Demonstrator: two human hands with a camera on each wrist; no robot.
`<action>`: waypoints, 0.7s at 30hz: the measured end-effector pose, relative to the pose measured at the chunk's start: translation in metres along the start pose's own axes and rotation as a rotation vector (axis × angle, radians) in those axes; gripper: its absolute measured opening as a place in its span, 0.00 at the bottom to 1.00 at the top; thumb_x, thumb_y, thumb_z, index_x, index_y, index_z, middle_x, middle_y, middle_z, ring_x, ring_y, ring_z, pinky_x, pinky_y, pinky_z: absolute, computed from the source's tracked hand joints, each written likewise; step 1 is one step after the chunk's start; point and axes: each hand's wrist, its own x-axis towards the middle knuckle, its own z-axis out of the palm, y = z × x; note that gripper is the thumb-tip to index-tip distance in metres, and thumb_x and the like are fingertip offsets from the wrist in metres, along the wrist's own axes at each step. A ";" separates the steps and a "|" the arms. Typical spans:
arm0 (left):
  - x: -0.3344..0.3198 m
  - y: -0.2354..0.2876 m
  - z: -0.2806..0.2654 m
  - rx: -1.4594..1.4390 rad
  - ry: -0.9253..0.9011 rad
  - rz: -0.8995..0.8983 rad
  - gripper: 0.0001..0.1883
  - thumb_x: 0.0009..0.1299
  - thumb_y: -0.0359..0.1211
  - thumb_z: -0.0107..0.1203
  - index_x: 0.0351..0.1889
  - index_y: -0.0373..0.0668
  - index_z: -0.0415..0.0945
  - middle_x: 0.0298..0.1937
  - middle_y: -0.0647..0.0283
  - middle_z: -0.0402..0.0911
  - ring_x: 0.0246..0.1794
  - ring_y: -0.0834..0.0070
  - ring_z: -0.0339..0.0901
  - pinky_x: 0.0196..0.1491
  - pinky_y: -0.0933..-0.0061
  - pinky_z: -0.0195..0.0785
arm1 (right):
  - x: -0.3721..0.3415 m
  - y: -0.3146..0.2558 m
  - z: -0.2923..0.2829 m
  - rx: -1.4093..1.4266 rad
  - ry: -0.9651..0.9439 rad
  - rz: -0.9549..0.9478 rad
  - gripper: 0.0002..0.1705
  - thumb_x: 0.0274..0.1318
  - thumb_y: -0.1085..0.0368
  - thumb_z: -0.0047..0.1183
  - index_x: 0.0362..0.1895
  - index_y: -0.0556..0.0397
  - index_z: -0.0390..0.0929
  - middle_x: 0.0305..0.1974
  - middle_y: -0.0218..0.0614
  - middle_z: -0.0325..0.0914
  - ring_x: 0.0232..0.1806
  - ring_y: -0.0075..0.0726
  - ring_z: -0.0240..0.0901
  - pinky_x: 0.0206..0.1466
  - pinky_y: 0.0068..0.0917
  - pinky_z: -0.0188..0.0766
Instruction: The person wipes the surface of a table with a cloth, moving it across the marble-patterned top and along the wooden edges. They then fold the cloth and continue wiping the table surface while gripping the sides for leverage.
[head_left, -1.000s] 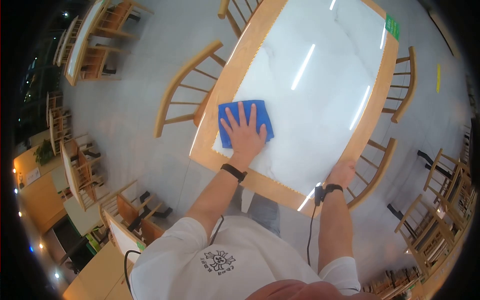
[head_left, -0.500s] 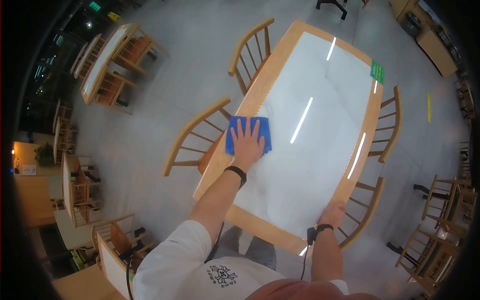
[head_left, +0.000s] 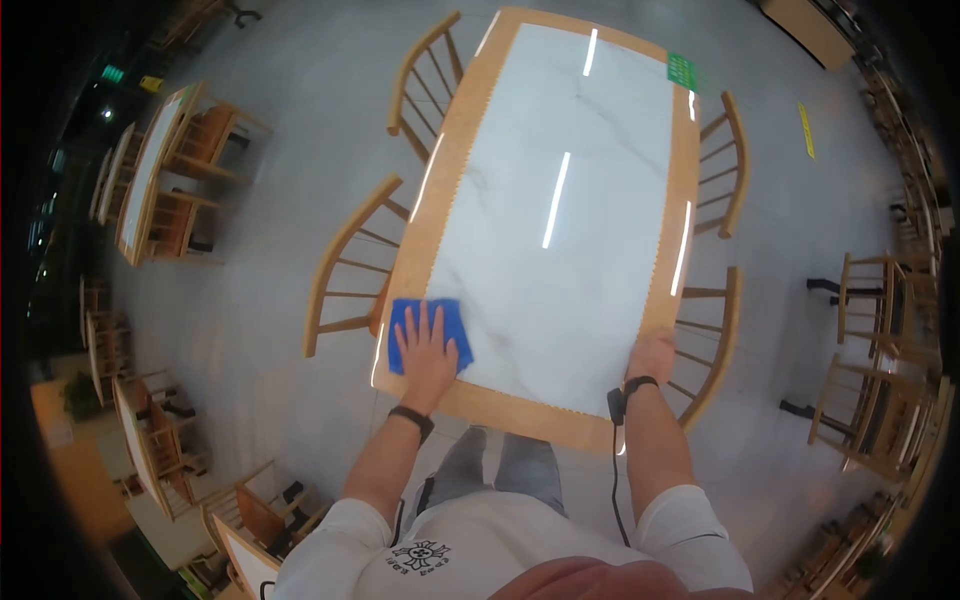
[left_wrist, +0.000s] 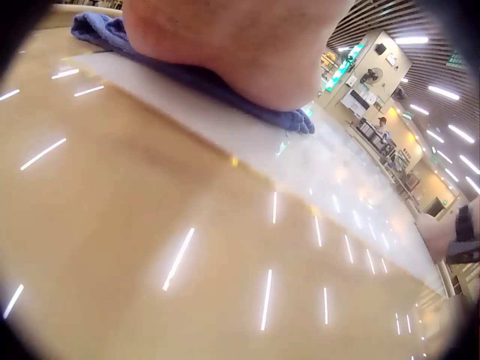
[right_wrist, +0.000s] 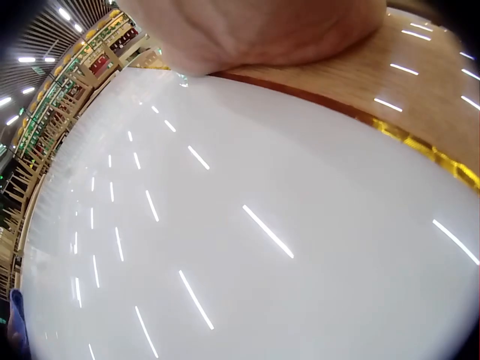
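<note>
A blue cloth [head_left: 452, 325] lies at the near left corner of the table [head_left: 560, 290], across the wooden border and the white marble-look top. My left hand [head_left: 428, 358] rests on it with fingers spread straight. In the left wrist view the folded rim of the cloth [left_wrist: 97, 30] shows under the heel of that hand. My right hand [head_left: 652, 355] holds the table's right edge near its front corner, fingers curled over the side and partly hidden. The right wrist view shows the heel of the right hand [right_wrist: 262, 34] on the wooden border.
Wooden chairs stand along both sides, the nearest at the left [head_left: 345, 260] and right [head_left: 715, 350]. A green sticker [head_left: 681, 72] is at the far right corner. A black cable [head_left: 616, 480] hangs from the right wrist. More tables [head_left: 150, 180] and chairs stand around.
My left hand and the cloth moved first forward along the left border, then back toward the table's near left corner. The right hand stays at the right edge. The head view shifted.
</note>
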 end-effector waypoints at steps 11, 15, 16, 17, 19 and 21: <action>-0.022 0.001 -0.001 0.033 -0.058 -0.014 0.38 0.77 0.43 0.54 0.84 0.40 0.64 0.89 0.44 0.53 0.90 0.36 0.42 0.86 0.28 0.29 | -0.001 -0.002 0.003 0.005 0.046 0.038 0.40 0.81 0.37 0.30 0.52 0.57 0.86 0.50 0.58 0.89 0.53 0.72 0.86 0.58 0.62 0.80; -0.023 0.001 -0.002 0.023 -0.045 -0.006 0.38 0.77 0.44 0.55 0.84 0.41 0.63 0.90 0.44 0.52 0.90 0.36 0.41 0.86 0.28 0.28 | -0.002 -0.001 0.002 0.009 0.038 0.042 0.40 0.81 0.37 0.30 0.51 0.56 0.85 0.50 0.57 0.89 0.54 0.71 0.86 0.58 0.62 0.80; -0.022 0.002 -0.001 0.026 -0.059 -0.015 0.38 0.77 0.44 0.54 0.84 0.41 0.63 0.90 0.44 0.52 0.90 0.35 0.40 0.86 0.28 0.27 | -0.002 -0.001 0.002 0.005 0.033 0.041 0.40 0.81 0.37 0.30 0.51 0.56 0.85 0.50 0.57 0.89 0.54 0.71 0.85 0.58 0.62 0.80; -0.020 0.002 0.000 0.030 -0.071 -0.024 0.38 0.78 0.45 0.54 0.84 0.42 0.63 0.90 0.44 0.52 0.90 0.34 0.40 0.86 0.27 0.27 | -0.001 -0.001 0.002 0.001 0.027 0.041 0.39 0.81 0.37 0.30 0.51 0.56 0.85 0.50 0.57 0.89 0.54 0.71 0.85 0.58 0.62 0.80; -0.017 0.005 0.000 0.050 -0.063 -0.019 0.38 0.78 0.46 0.54 0.85 0.44 0.63 0.90 0.44 0.52 0.90 0.33 0.39 0.85 0.26 0.26 | -0.002 -0.003 0.001 0.004 0.019 0.037 0.39 0.81 0.37 0.31 0.51 0.57 0.85 0.50 0.58 0.89 0.54 0.72 0.85 0.58 0.62 0.80; -0.011 0.009 -0.001 0.048 -0.055 -0.018 0.38 0.78 0.47 0.54 0.85 0.45 0.63 0.90 0.44 0.52 0.89 0.31 0.38 0.84 0.24 0.24 | -0.003 -0.003 0.000 0.016 0.016 0.033 0.38 0.80 0.39 0.32 0.51 0.59 0.83 0.49 0.58 0.89 0.53 0.73 0.85 0.58 0.63 0.80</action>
